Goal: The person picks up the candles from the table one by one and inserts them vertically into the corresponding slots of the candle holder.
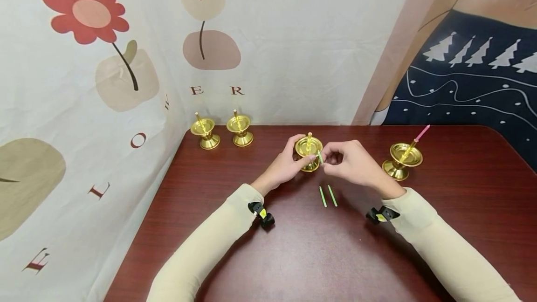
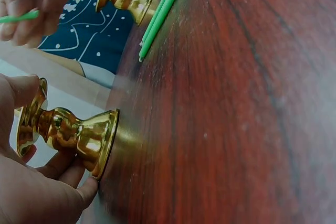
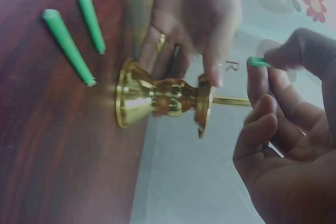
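Note:
My left hand (image 1: 283,164) grips a shiny gold candle holder (image 1: 310,145) by its dish and stem, its base on the table in the left wrist view (image 2: 97,140). A thin tube stands upright from the middle of the dish. Just to the right, my right hand (image 1: 356,164) pinches a small green candle (image 1: 320,157) between thumb and fingers, close beside the dish rim. In the right wrist view, the fingers hide most of that candle (image 3: 258,62). Nearer to me, two more green candles (image 1: 322,196) lie side by side on the table.
Two gold holders (image 1: 209,140) with bare tubes stand at the back left. Another gold holder (image 1: 396,169), at right, carries a pink candle (image 1: 423,133). The dark red wooden table (image 1: 277,255) meets printed cloth hangings (image 1: 293,59) at its back and left.

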